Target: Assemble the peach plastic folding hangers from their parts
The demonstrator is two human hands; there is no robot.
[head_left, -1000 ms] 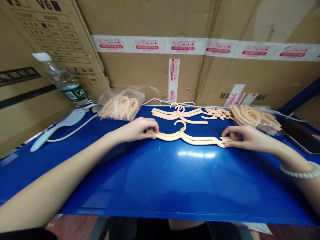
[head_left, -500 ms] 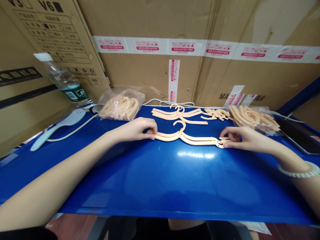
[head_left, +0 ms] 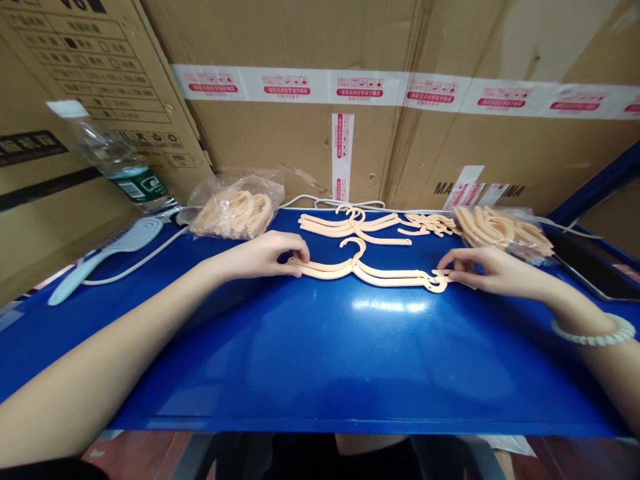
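1. From where I stand, the front hanger (head_left: 353,265) lies on the blue table (head_left: 320,373).
2. The left hand (head_left: 280,255) pinches its left end.
3. The right hand (head_left: 487,268) grips a small piece (head_left: 441,272) at its right end.
4. Just behind it: stacked hangers (head_left: 325,229) and, rightward, loose parts (head_left: 429,224).
5. Beyond its left end: bagged pieces (head_left: 237,212), a brush (head_left: 133,237), a bottle (head_left: 123,167).
6. Beyond its right end: another bagged bundle (head_left: 500,230).

Behind the back edge of the tabletop (head_left: 300,373), a carton (head_left: 280,140) is reading "MA" and "NA", its tape (head_left: 320,87) carrying tiny red Chinese print; beyond the left edge, another carton (head_left: 25,100) is showing "机箱".
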